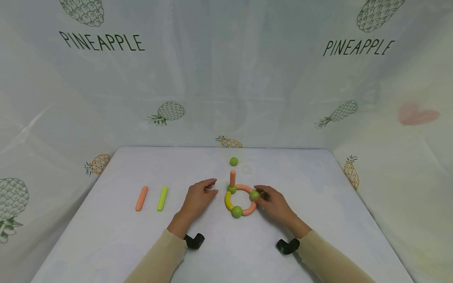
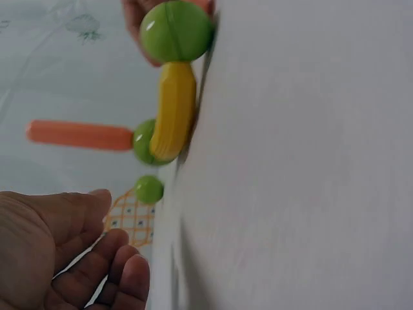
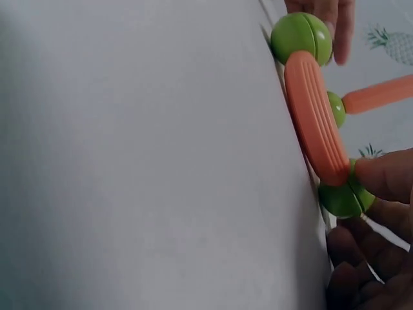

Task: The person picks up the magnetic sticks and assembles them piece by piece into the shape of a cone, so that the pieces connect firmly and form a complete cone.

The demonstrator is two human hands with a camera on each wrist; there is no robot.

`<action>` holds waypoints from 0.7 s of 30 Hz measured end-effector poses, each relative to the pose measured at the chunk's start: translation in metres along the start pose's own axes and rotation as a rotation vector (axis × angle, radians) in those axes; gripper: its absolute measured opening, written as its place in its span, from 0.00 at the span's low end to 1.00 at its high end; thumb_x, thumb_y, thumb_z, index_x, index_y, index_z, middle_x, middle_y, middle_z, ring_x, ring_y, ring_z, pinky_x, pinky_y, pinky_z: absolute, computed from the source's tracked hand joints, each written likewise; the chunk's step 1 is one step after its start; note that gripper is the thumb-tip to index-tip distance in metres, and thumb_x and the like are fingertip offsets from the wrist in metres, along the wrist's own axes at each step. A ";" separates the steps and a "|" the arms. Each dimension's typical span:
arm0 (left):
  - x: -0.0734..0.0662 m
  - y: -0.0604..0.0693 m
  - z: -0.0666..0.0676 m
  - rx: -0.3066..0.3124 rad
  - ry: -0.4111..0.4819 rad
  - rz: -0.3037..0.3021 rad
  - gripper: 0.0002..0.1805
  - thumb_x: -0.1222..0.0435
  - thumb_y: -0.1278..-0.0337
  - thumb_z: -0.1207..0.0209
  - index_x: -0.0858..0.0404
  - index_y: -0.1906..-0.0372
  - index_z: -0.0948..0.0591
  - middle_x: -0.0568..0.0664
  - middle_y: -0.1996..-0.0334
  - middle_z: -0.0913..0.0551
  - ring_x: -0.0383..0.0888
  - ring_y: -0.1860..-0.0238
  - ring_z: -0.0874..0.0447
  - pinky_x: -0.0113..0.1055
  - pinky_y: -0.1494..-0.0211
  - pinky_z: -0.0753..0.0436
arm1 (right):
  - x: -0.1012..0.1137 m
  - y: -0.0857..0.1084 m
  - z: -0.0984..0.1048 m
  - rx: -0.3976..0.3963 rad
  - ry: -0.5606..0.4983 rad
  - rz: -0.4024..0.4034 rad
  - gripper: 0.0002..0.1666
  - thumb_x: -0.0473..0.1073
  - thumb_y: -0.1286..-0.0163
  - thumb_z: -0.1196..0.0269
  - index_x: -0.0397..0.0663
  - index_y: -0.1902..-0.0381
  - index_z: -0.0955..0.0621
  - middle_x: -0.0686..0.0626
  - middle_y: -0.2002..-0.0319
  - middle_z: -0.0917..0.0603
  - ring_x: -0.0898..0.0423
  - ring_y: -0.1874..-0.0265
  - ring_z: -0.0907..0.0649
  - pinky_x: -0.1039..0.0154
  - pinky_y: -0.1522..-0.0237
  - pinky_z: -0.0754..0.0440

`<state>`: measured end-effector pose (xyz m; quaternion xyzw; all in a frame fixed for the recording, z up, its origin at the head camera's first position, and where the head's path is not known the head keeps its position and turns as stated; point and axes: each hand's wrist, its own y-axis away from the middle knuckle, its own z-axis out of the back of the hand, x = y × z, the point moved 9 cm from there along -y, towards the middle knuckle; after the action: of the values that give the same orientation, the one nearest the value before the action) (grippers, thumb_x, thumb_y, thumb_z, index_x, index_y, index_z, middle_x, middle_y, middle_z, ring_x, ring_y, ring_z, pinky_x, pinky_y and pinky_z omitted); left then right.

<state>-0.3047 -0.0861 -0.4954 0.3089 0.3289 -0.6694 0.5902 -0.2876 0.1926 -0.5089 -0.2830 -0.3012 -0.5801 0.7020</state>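
Note:
A ring of toy pieces lies on the table: a curved yellow rod [image 1: 228,200], two curved orange rods, and green balls joining them. From the back-left green ball [image 1: 231,189] a straight orange rod [image 1: 232,178] stands upright. My right hand [image 1: 274,204] pinches the ring's right green ball [image 3: 342,197] between thumb and fingers, beside the front curved orange rod [image 3: 316,119]. Left of the ring, my left hand [image 1: 198,198] hovers near it with fingers relaxed and holding nothing. In the left wrist view, the front green ball [image 2: 177,31] sits at the yellow rod's end.
A loose green ball [image 1: 234,161] lies behind the ring. On the table's left are a straight orange rod [image 1: 141,198] and a straight yellow-green rod [image 1: 162,198]. A pineapple-printed curtain [image 1: 226,78] hangs along the back and sides of the white table [image 1: 226,251].

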 end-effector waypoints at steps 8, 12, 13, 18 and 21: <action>0.018 0.017 0.058 -0.077 -0.006 0.044 0.23 0.62 0.31 0.32 0.59 0.33 0.17 0.57 0.42 0.12 0.51 0.47 0.13 0.48 0.42 0.15 | 0.002 0.004 0.001 0.046 0.019 0.034 0.21 0.43 0.25 0.31 0.53 0.37 0.16 0.52 0.51 0.14 0.56 0.55 0.19 0.55 0.49 0.20; 0.031 0.026 0.082 -0.109 -0.030 0.079 0.23 0.62 0.29 0.34 0.59 0.32 0.17 0.59 0.41 0.13 0.54 0.45 0.15 0.51 0.41 0.16 | 0.002 0.006 0.003 0.027 0.038 0.040 0.20 0.45 0.27 0.29 0.52 0.39 0.16 0.52 0.53 0.14 0.57 0.57 0.20 0.56 0.52 0.21; 0.034 0.029 0.088 -0.115 -0.034 0.086 0.23 0.62 0.29 0.34 0.59 0.32 0.18 0.60 0.41 0.14 0.54 0.44 0.15 0.51 0.41 0.16 | 0.002 0.007 0.004 0.023 0.042 0.041 0.20 0.46 0.27 0.29 0.52 0.40 0.16 0.52 0.53 0.14 0.57 0.58 0.20 0.57 0.53 0.21; 0.050 0.045 0.116 -0.151 -0.067 0.131 0.22 0.63 0.28 0.36 0.61 0.33 0.17 0.61 0.41 0.14 0.55 0.44 0.15 0.48 0.43 0.16 | 0.002 0.009 0.005 0.018 0.025 0.054 0.20 0.47 0.30 0.26 0.52 0.43 0.16 0.53 0.55 0.15 0.58 0.59 0.20 0.62 0.56 0.21; 0.057 0.055 0.130 -0.179 -0.107 0.161 0.21 0.64 0.27 0.37 0.63 0.34 0.17 0.62 0.43 0.14 0.56 0.46 0.14 0.45 0.48 0.15 | 0.002 0.009 0.003 0.026 0.015 0.059 0.19 0.48 0.31 0.25 0.53 0.45 0.16 0.53 0.56 0.16 0.57 0.60 0.21 0.63 0.57 0.21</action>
<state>-0.2602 -0.2289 -0.4681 0.2442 0.3296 -0.6034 0.6839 -0.2793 0.1956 -0.5058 -0.2780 -0.2950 -0.5573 0.7246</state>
